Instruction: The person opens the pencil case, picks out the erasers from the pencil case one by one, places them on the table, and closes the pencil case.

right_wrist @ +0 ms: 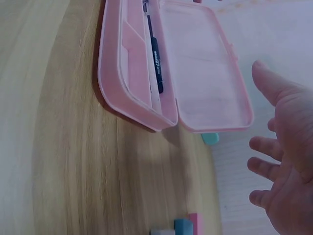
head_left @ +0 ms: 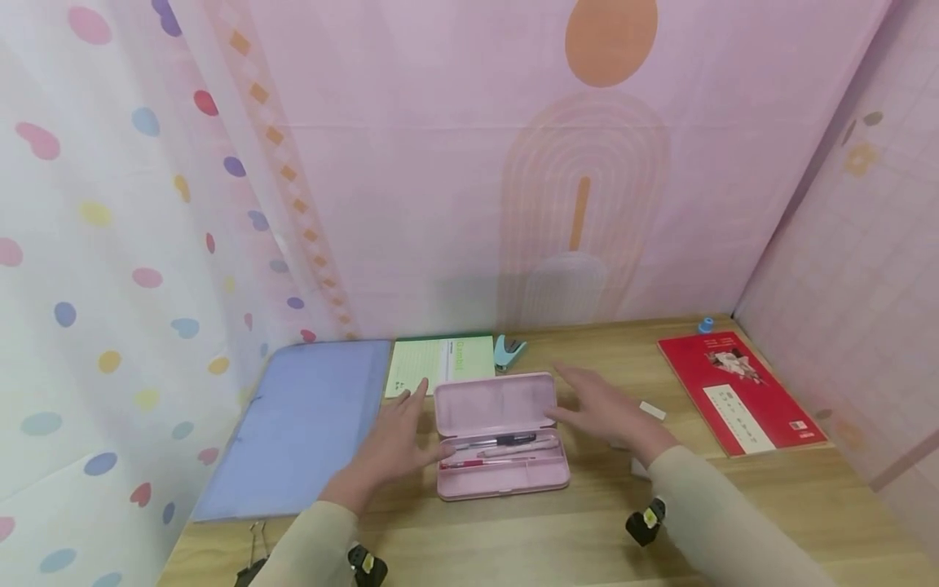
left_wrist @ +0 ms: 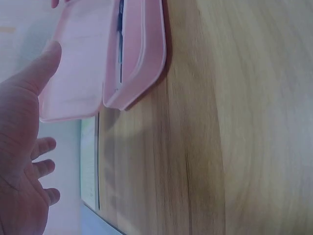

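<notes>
A pink pencil case [head_left: 503,486] lies with its lid [head_left: 495,405] swung back on the table. Inside are a black pen [head_left: 516,439], a red pen [head_left: 469,464] and a pale pen [head_left: 517,447]. On the case's left side hovers my left hand [head_left: 392,440], fingers spread and holding nothing. My right hand [head_left: 605,408] is over the right side near the lid, fingers loosely extended, also holding nothing. Both wrist views show the palms apart from the case, with the black pen [right_wrist: 156,66] lying in its tray.
On the left lie a blue folder [head_left: 301,424] and a binder clip [head_left: 253,558]. Behind the case are a green notebook [head_left: 440,365] and a light blue stapler [head_left: 508,352]. A red booklet [head_left: 741,391] and a small blue item [head_left: 706,325] lie right; a white block [head_left: 652,410] is beside my right hand.
</notes>
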The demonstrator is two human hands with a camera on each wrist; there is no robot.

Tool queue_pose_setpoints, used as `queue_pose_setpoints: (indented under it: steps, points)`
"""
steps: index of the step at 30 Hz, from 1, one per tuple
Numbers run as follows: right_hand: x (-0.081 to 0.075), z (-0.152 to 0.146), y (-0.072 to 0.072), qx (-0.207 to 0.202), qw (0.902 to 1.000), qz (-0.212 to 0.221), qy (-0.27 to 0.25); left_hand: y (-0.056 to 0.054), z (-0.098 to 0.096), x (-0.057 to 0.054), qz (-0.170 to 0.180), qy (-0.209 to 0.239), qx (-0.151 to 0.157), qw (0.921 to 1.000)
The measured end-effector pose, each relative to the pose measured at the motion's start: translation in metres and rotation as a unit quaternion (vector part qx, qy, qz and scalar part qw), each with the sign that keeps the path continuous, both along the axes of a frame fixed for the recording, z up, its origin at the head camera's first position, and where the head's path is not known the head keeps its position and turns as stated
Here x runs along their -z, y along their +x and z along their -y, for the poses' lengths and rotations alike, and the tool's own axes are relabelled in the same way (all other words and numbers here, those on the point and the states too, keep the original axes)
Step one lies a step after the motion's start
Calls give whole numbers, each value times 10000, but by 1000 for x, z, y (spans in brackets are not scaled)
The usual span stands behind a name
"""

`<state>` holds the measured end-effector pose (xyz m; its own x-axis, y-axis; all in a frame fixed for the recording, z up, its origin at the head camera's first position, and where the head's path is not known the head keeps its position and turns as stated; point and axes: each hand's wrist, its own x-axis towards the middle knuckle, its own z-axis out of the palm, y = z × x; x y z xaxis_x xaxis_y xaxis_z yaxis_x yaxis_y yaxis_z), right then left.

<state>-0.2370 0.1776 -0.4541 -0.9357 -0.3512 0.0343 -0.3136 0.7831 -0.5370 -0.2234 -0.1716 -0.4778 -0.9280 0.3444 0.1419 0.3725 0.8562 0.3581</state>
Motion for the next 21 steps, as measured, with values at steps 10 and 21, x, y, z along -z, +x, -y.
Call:
queue_pose_setpoints:
  steps: [10,21]
  points:
    - [-1,11,0,23,9995,308,-67,-2,-2,-2,188,104,209,9996]
    - [-3,1,28,-428,9975,-558,65,32,0,-15,-60,129,461,9988]
